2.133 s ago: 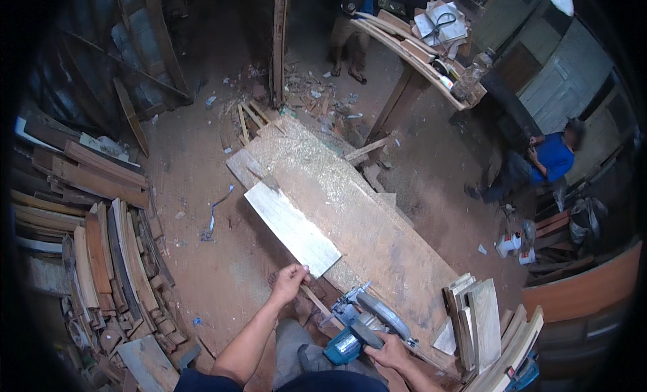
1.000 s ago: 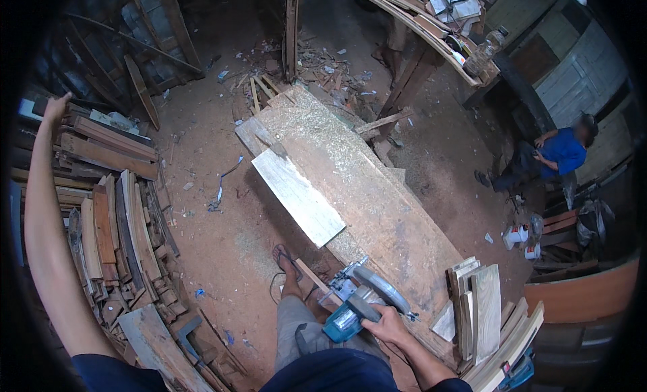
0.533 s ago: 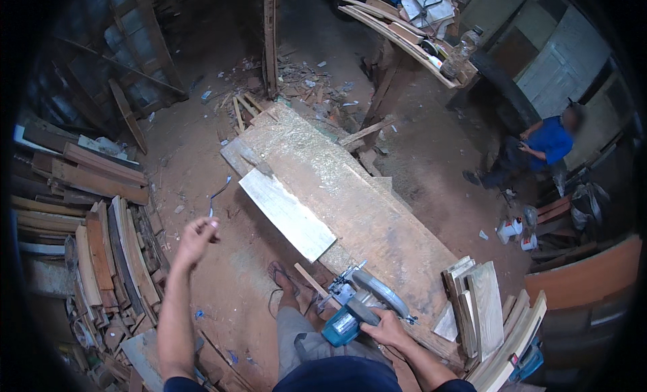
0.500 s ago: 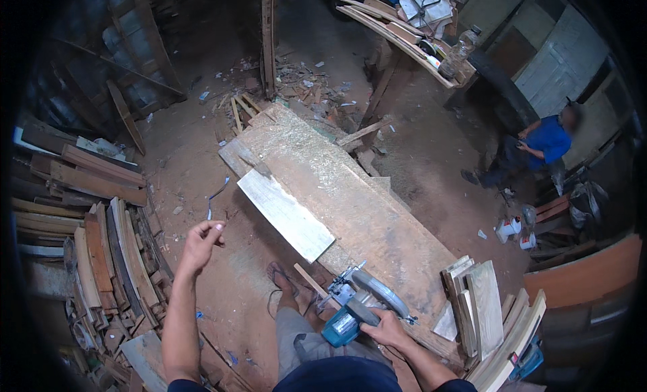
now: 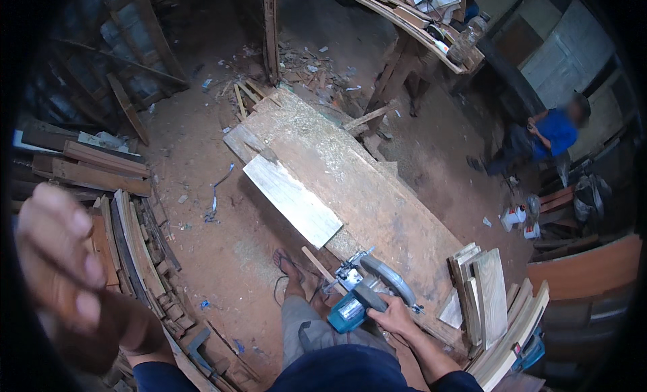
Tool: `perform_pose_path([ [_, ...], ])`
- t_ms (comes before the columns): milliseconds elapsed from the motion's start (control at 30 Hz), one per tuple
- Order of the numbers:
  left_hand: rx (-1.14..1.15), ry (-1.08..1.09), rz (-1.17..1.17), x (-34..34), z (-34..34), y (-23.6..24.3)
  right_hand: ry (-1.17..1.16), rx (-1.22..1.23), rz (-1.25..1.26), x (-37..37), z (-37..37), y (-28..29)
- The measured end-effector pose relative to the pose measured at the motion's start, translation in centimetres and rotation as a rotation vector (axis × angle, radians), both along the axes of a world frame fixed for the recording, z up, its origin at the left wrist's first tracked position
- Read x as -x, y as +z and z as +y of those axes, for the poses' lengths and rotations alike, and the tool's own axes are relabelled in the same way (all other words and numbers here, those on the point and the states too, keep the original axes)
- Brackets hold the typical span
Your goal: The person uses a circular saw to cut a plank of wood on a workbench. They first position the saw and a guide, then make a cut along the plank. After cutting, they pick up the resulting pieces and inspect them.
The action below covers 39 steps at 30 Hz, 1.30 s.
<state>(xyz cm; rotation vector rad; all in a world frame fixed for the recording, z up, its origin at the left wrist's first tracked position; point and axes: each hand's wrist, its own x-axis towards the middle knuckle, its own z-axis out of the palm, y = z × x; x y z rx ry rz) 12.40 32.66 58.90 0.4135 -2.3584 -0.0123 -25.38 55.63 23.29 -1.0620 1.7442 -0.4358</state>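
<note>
A: What's changed vs half a sec ago?
B: Left hand has swung up close to the lens, blurred, fingers curled, holding nothing afaik. Right hand stays clenched on the teal-and-grey circular saw, resting at the near end of the long sawdust-covered plank table.
A: So one-handed for now. Anything unclear?
B: Saw blade's hidden; pale loose board lies untouched.

We saw a long, sawdust-strewn wooden desk; on it lay a pale rectangular wooden board and a blue-and-grey circular saw.
</note>
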Motion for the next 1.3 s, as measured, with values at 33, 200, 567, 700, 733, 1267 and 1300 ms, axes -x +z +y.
perform_pose_path([
  [33, 0.008, -0.094, 0.029, 0.5, -0.8, -1.1, -0.040, -0.017, 0.038, 0.2, 0.2, 0.4],
  [200, -0.205, -0.009, -0.052, 1.4, 0.1, -0.8, -0.047, -0.015, 0.036, -0.1, 0.0, 0.2],
  [567, -0.582, 0.966, -0.260, -6.4, -13.6, -10.0, 0.013, -0.088, 0.067, -0.9, -1.1, 1.6],
  [700, -0.519, 0.712, 0.035, -6.4, -12.6, -11.0, 0.007, 0.016, 0.096, -0.7, -0.4, -0.3],
  [733, -0.664, 0.571, 0.079, -6.1, -11.5, -11.0, -0.003, 0.001, 0.084, -0.7, -0.5, -0.1],
  [1267, -1.676, -0.705, 0.838, 7.4, 2.9, -23.7, -0.009, 0.114, 0.071, -0.1, 0.8, -2.3],
  [1300, -1.558, -0.385, 0.991, 7.4, 2.4, -23.5, 0.003, 0.015, 0.073, -0.3, 0.1, -0.8],
])
